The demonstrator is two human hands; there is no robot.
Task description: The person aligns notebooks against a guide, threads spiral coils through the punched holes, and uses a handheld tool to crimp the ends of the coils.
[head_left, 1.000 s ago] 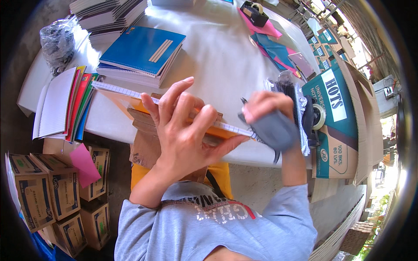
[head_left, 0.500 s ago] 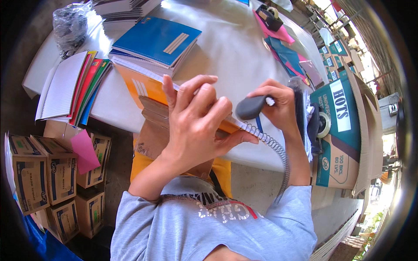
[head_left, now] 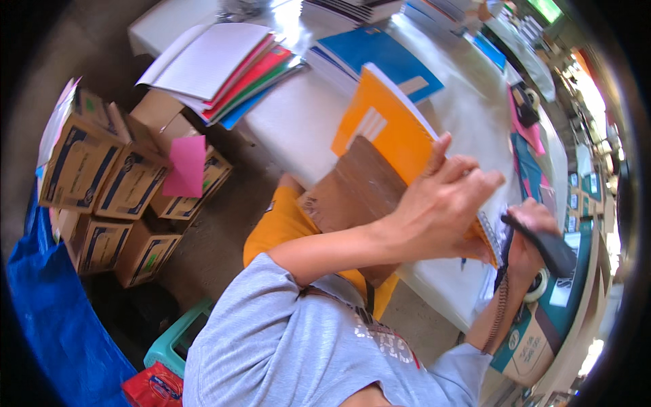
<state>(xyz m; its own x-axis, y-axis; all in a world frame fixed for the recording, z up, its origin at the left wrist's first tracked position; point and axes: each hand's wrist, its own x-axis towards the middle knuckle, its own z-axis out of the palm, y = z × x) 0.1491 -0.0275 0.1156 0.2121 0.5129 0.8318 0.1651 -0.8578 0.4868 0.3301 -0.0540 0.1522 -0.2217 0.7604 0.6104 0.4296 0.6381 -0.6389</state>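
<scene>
A light grey T-shirt with short sleeves is worn; on its chest, a cracked print in white, black and red can be seen; below it, orange-yellow shorts are worn; near their hem, a small dark-and-white mark is shown.

On my left I see stacked cartons, 1 pink sheet, 1 blue tarp, 1 teal stool beside 1 red packet.
</scene>
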